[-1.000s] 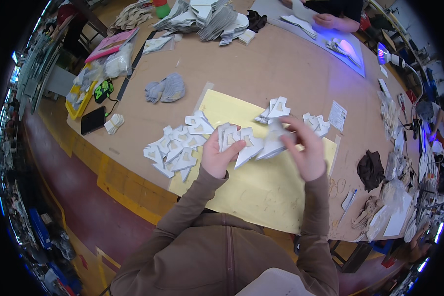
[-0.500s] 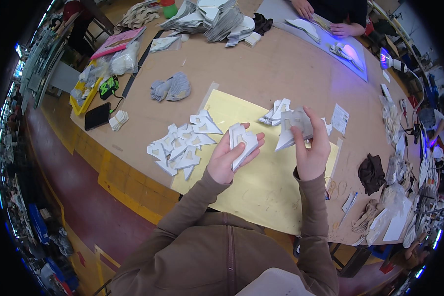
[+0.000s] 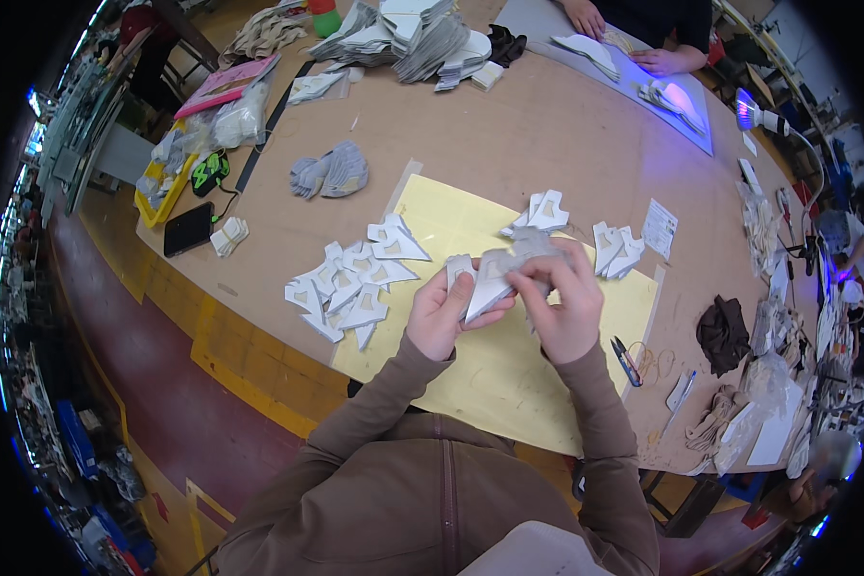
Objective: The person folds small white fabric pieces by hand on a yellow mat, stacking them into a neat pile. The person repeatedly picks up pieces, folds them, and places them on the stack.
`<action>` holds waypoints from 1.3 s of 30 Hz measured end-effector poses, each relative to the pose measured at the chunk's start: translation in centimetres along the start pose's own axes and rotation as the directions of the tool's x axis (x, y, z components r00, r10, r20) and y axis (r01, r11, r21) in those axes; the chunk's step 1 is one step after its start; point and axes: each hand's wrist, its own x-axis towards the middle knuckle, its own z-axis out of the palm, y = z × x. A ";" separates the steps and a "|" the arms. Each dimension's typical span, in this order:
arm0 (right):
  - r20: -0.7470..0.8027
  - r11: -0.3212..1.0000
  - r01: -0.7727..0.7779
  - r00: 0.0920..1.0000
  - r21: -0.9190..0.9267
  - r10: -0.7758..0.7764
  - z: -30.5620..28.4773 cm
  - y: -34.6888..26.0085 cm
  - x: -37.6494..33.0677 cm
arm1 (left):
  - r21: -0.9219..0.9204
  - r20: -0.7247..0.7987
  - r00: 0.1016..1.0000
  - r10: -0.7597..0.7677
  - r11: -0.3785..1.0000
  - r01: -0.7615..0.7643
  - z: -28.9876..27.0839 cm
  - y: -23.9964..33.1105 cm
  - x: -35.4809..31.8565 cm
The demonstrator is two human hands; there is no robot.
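Observation:
My left hand [image 3: 437, 317] is closed on a small stack of white cut-out pieces [image 3: 459, 271], thumb on top. Pinched in the fingers of my right hand [image 3: 572, 312] are white and grey pieces [image 3: 528, 248], blurred where they move; their pointed end overlaps the left hand's stack. Both hands are above a yellow sheet [image 3: 470, 384]. To the left lies a loose heap of similar white pieces [image 3: 355, 278]. Beyond the right hand is a small pile of white pieces [image 3: 545, 211], and another white pile [image 3: 617, 250] sits to its right.
A grey bundle [image 3: 331, 171] lies ahead on the brown table. Snips [image 3: 627, 362], a dark cloth [image 3: 723, 336] and a printed paper [image 3: 660, 228] are at the right. A phone [image 3: 189, 228] and yellow tray [image 3: 163, 192] stand at left. A co-worker's hands [image 3: 653, 62] are across the table.
My right hand has moved left and down with its pieces, from beside the right-hand pile to the left hand's stack. The right pile and the snips now show. The left hand has barely moved.

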 end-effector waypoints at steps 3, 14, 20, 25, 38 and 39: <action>-0.137 0.990 0.052 0.988 -0.132 -0.071 -1.5 1.0 0.8 | -0.112 -0.078 0.997 -0.026 0.994 0.017 0.6 0.5 0.2; 0.139 0.976 0.099 0.982 0.194 -0.127 0.3 -1.0 -0.3 | 0.250 0.104 0.991 0.087 0.962 -0.111 0.3 -0.5 -0.1; 0.142 0.966 0.223 0.960 0.135 -0.241 0.5 -1.1 0.2 | 0.400 0.074 0.982 0.173 0.897 -0.188 -0.9 -2.0 0.4; 0.066 0.990 0.118 0.990 0.073 -0.123 0.6 1.4 0.0 | 0.159 0.188 0.981 -0.049 0.987 0.019 0.1 -0.4 -0.1; 0.006 0.744 -0.354 0.901 -0.567 0.433 -9.4 18.8 -0.7 | 0.748 -0.010 0.952 0.306 0.634 -0.196 -6.7 1.6 0.3; 0.010 0.760 -0.357 0.902 -0.543 0.431 -9.3 18.7 -0.7 | 0.804 -0.019 0.939 0.344 0.563 -0.190 -6.7 1.5 0.3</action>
